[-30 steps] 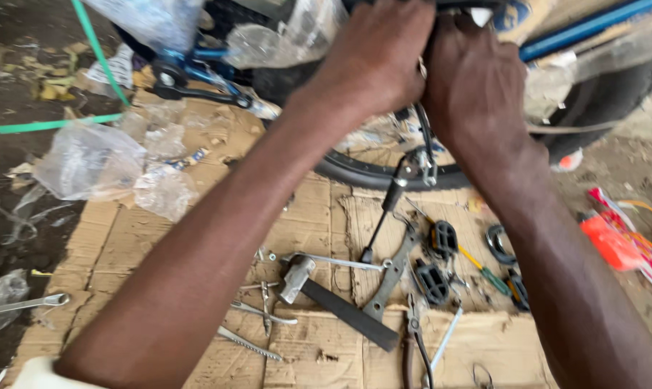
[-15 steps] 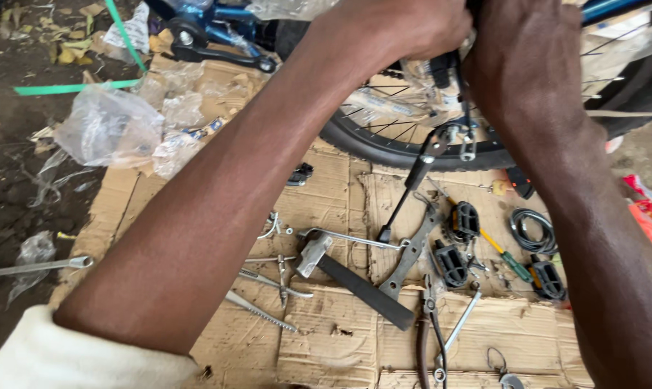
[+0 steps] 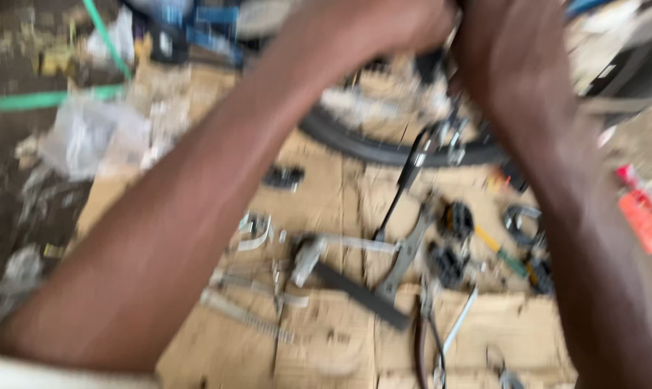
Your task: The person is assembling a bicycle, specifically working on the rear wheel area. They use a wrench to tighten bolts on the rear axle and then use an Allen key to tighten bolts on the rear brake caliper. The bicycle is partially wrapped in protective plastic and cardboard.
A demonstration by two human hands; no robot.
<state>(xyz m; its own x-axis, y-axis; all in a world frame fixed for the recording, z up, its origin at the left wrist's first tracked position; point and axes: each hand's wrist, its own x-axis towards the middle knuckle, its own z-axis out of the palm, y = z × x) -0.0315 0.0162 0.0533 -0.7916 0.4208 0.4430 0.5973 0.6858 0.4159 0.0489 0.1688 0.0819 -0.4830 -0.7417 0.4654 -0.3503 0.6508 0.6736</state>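
Note:
The picture is blurred by motion. Both my hands reach up to the top edge, above a black bicycle wheel (image 3: 383, 148). My left hand (image 3: 383, 25) is closed around a bicycle part that runs out of view. My right hand (image 3: 510, 43) is pressed beside it on the same spot, its fingers hidden. A black brake cable (image 3: 402, 191) hangs down from beneath my hands toward the cardboard (image 3: 340, 331). On the cardboard lie a hammer (image 3: 340, 277), a flat spanner (image 3: 405, 256) and black pedals (image 3: 448, 245).
Crumpled clear plastic bags (image 3: 88, 137) and a green strip (image 3: 52, 97) lie at the left on dark ground. Pliers (image 3: 427, 338), a screwdriver (image 3: 502, 252) and small metal parts are scattered on the cardboard. A red packet (image 3: 646, 212) sits at the right edge.
The view has tilted down and shaken, so my hands now sit at the top edge and the image is blurred. Both hands stay on the bicycle above the wheel.

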